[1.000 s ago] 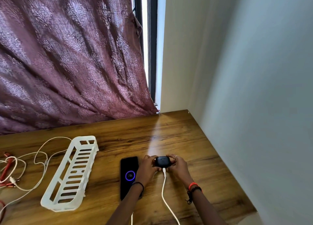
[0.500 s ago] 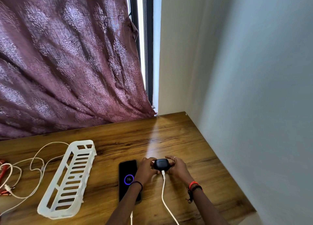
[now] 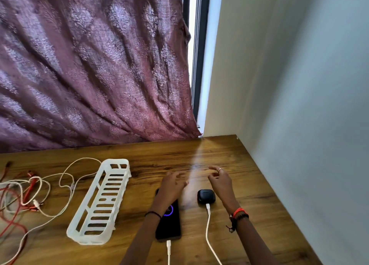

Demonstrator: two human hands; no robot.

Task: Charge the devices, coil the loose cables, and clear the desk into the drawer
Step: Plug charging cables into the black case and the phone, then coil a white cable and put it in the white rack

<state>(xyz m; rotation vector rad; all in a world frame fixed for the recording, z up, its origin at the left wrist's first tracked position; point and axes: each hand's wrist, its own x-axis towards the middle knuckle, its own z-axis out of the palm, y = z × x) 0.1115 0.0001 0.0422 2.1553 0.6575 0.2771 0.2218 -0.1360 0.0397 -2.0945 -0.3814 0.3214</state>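
Two hands hover above the wooden counter [image 3: 219, 155], both empty with fingers loosely spread. The left hand [image 3: 171, 187] hangs over the top end of a black phone [image 3: 169, 224], hiding part of its screen; a purple ring glows on the visible part of the display. A white cable [image 3: 169, 250] is plugged into the phone's near end. The right hand [image 3: 220, 182], with a ring on one finger, is lifted just beyond and to the right of a small black earbud case [image 3: 205, 196], not touching it. The case sits on the counter to the right of the phone, with a second white cable [image 3: 208, 228] plugged into its near side and running off toward the bottom edge. A red band and dark beads circle the right wrist; a thin dark band circles the left.

To the left of the phone lies a white slotted plastic basket [image 3: 99, 203], set at a slant. Farther left, loose white cables [image 3: 65, 177] and red cables [image 3: 12, 215] lie tangled together on the counter. A purple patterned curtain [image 3: 89, 65] hangs behind the counter's far edge.
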